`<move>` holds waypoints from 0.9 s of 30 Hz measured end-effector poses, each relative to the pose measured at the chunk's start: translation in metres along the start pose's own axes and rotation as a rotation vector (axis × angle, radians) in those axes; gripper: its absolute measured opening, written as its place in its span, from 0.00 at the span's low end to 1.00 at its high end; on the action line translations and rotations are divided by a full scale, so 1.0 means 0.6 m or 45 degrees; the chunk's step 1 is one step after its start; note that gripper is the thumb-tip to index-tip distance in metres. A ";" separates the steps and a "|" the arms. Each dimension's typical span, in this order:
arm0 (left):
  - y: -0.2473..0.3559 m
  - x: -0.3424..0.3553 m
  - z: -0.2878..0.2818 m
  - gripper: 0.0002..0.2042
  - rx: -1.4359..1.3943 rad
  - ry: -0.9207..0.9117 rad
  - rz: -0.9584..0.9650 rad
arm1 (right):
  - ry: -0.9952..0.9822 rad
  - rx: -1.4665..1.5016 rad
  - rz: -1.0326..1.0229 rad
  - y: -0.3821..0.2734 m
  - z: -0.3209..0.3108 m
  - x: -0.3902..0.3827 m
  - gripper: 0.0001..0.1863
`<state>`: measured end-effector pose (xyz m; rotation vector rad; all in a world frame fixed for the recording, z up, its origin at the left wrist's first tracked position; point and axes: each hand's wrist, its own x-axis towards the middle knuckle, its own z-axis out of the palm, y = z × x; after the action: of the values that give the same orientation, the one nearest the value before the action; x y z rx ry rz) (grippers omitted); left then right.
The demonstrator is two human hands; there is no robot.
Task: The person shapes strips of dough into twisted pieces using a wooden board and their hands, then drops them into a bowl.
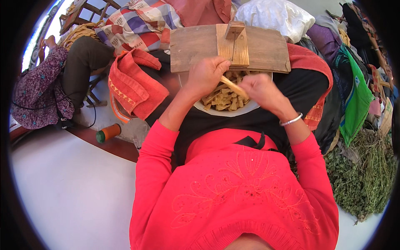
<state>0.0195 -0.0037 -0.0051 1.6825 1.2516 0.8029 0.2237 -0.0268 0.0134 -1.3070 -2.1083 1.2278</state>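
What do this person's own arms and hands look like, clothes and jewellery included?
Both hands, the left hand and the right hand, are bare, without gloves. The left sleeve and right sleeve are plain bright pinkish-red and end on the forearms. A silvery bangle circles the right wrist; none shows on the left. Rings I can't make out.

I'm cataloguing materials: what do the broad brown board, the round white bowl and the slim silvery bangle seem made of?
Broad brown board: wood, seemingly unvarnished, given its visible grain and dull surface.
Round white bowl: perhaps enamel or plastic; its pale, smooth rim leaves this open.
Slim silvery bangle: probably polished metal, judging by its bright shine.
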 end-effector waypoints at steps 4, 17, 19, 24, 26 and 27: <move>0.012 -0.015 0.037 0.14 -0.692 -0.050 -0.031 | -0.167 1.295 0.285 -0.087 0.003 -0.031 0.12; 0.046 -0.046 0.086 0.11 -1.185 -0.155 -0.223 | 0.808 -0.261 -0.135 -0.022 0.012 0.005 0.04; 0.027 -0.045 0.086 0.08 -1.049 -0.204 -0.243 | 0.779 -0.387 -0.122 -0.016 0.010 -0.005 0.05; 0.043 -0.049 0.079 0.07 0.489 0.320 0.392 | 0.738 -0.361 -0.139 0.015 0.013 -0.017 0.10; 0.046 -0.051 0.081 0.08 0.672 0.396 0.464 | 0.554 0.300 0.002 0.034 0.030 -0.014 0.13; 0.045 -0.054 0.083 0.08 0.718 0.410 0.489 | 0.455 0.621 0.071 0.045 0.037 -0.012 0.14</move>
<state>0.0642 -0.0511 -0.0015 2.3683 1.4900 1.0446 0.2265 -0.0386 -0.0205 -1.2484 -1.4209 1.3083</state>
